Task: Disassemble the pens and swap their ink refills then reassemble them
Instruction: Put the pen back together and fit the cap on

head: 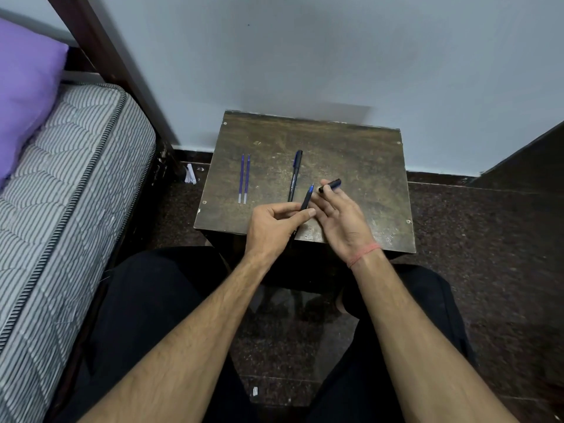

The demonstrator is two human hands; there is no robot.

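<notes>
Our forearms reach over dark-trousered knees to the small tabletop (351, 154). We grip an uncapped pen (306, 199) in our left hand (274, 227), thumb and fingers curled round its barrel, whose lower end is hidden behind the hand. Our right hand (338, 221) pinches the cap (330, 185), though its fingertips are hard to make out. A capped pen (295, 175) lies just beyond; two refills (244, 178) lie side by side to the left.

The lower barrel of the uncapped pen (306, 200) is hidden inside the left hand (271, 228). Print on the capped pen (294, 175) is too small to read. The frame's edge cuts off the pillow (24, 96) and mattress (61, 190).
</notes>
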